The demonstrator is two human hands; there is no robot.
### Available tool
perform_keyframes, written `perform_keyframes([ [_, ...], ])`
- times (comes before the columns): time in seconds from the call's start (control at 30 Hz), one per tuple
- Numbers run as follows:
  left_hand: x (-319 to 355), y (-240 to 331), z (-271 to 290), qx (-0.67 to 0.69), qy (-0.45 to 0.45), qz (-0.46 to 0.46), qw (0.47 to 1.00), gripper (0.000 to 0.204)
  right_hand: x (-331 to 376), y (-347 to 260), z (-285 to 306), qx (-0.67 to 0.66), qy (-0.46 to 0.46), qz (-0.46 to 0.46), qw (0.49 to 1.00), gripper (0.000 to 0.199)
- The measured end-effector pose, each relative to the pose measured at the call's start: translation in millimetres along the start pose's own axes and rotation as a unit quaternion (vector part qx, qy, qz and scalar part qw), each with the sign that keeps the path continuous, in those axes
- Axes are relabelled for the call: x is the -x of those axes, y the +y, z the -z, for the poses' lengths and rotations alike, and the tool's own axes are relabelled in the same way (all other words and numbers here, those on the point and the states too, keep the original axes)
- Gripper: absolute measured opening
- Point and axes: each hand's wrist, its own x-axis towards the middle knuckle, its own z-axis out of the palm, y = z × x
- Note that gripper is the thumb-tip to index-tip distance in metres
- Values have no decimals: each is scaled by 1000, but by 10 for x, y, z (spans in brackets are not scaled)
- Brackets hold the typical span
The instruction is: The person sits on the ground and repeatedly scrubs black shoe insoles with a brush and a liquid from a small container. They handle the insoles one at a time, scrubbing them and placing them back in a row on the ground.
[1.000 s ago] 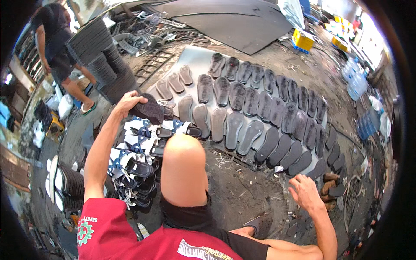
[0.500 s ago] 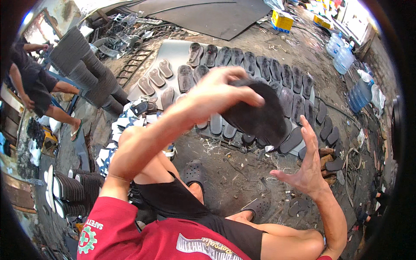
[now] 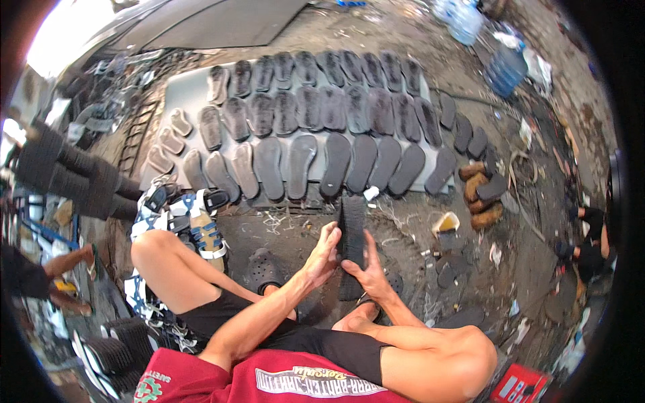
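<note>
Between my hands, in front of my knees, a dark black sole point(image 3: 352, 228) stands on edge, its long side pointing away from me. My left hand point(image 3: 324, 254) presses its left side with the fingers closed against it. On the other side, my right hand point(image 3: 371, 270) grips with the thumb in front and the fingers along the edge. Whether it is one thick sole or several laid together, I cannot tell. Just beyond, rows of dark soles point(image 3: 309, 107) lie on a grey sheet point(image 3: 185, 91).
Strapped sandals point(image 3: 208, 232) are heaped by my left knee, with stacked soles point(image 3: 117, 352) behind. Brown pieces point(image 3: 476, 188) and loose dark soles point(image 3: 463, 132) lie to the right. Blue water jugs point(image 3: 505, 70) stand far right. A red box point(image 3: 521, 384) is near my right knee. Another person's leg point(image 3: 70, 262) shows at left.
The black sole, held up by my left hand alone, has come down in front of me and turned edge-on. My right hand, open before, now grips it too. The view has shifted.
</note>
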Motion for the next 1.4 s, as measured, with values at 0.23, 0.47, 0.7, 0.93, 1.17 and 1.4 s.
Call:
perform_keyframes([
  [0.23, 68, -369, -28, -71, 128, -7, 989, 86, 178, 479, -2, -45, 16, -102, 994, 91],
  [0.47, 26, -344, -59, -66, 85, 20, 994, 82, 215, 483, 99, -1, 59, -75, 995, 89],
  [0.7, 20, -215, -146, -64, 145, 91, 983, 77, 219, 422, 180, -65, 99, -125, 985, 79],
  [0.93, -75, -132, 197, 97, 118, 133, 979, 48, 287, 415, 585, -236, 166, -224, 931, 48],
  [1.17, -156, -254, 354, 0, 162, 110, 981, 44, 249, 276, 698, -196, 194, -29, 961, 71],
  [1.4, -271, -269, 369, 38, 131, 88, 987, 38, 156, -102, 499, -170, 160, -25, 972, 71],
])
